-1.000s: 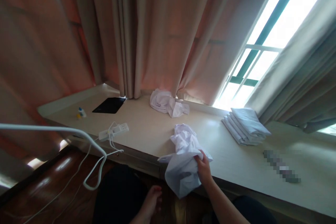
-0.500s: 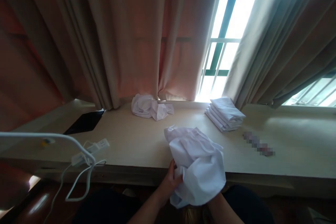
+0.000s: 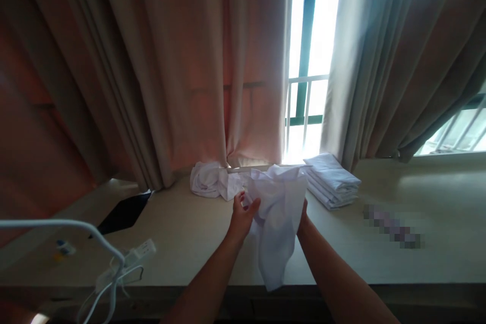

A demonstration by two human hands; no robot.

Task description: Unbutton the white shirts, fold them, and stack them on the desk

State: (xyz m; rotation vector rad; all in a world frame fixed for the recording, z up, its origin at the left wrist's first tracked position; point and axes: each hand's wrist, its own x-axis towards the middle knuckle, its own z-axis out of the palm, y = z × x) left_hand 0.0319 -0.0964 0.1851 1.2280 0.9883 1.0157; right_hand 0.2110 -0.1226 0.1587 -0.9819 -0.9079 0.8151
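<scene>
A loose white cloth (image 3: 279, 217) hangs in folds between my hands, above the pale table. My left hand (image 3: 245, 212) is closed on its left edge, thumb and fingers bent round the fabric. On the cloth's right side, my right hand (image 3: 302, 216) grips it, with most of its fingers hidden behind the fabric. Behind and to the right sits a stack of folded white cloths (image 3: 332, 182). A crumpled white cloth (image 3: 207, 179) lies at the back, left of the held one.
On the table (image 3: 182, 243), a white power strip (image 3: 140, 254) with cables is at the left, near a black flat object (image 3: 123, 214). A blurred-out item (image 3: 393, 226) lies at the right. Curtains (image 3: 182, 61) hang behind the table.
Both hands have lifted the cloth forward, away from the table's front edge, and it now hangs down longer and narrower. The camera view has tilted up.
</scene>
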